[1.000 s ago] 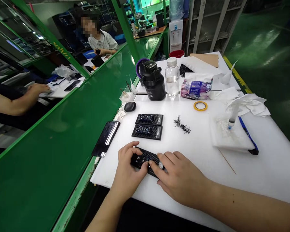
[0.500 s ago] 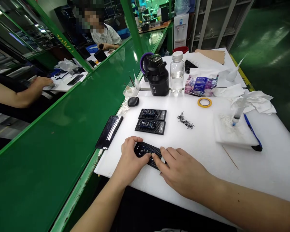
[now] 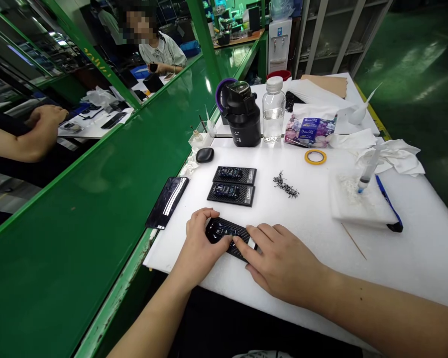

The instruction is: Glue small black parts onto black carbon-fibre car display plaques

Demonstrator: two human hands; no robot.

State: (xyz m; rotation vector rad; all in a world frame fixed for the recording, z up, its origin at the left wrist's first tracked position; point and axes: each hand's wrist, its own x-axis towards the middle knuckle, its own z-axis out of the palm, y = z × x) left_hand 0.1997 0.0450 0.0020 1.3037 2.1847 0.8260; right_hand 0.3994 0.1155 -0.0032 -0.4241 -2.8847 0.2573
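Observation:
A small dark model car on a black patterned base plate (image 3: 224, 229) lies tilted near the front edge of the white table. My left hand (image 3: 205, 243) grips its left end, fingers at the far edge and thumb on the car. My right hand (image 3: 276, 256) holds the right end, its index fingertip pressing on the car beside my left thumb. My fingers cover parts of the plate's edges. Just beyond lie two similar car plates, a nearer one (image 3: 242, 195) and a farther one (image 3: 246, 175). To their right is a little heap of short black pieces (image 3: 285, 185).
At left are a phone (image 3: 167, 203) and a black oval case (image 3: 205, 155). Behind stand a black jug (image 3: 242, 119) and a clear bottle (image 3: 274, 117). Yellow tape (image 3: 315, 157), a syringe (image 3: 368, 174) on a white pad and a thin stick (image 3: 354, 241) lie right. Co-workers sit beyond the green partition.
My hands keep their hold on the plate with hardly any movement. The view has shifted slightly. At the far left, a co-worker's hands have drawn together.

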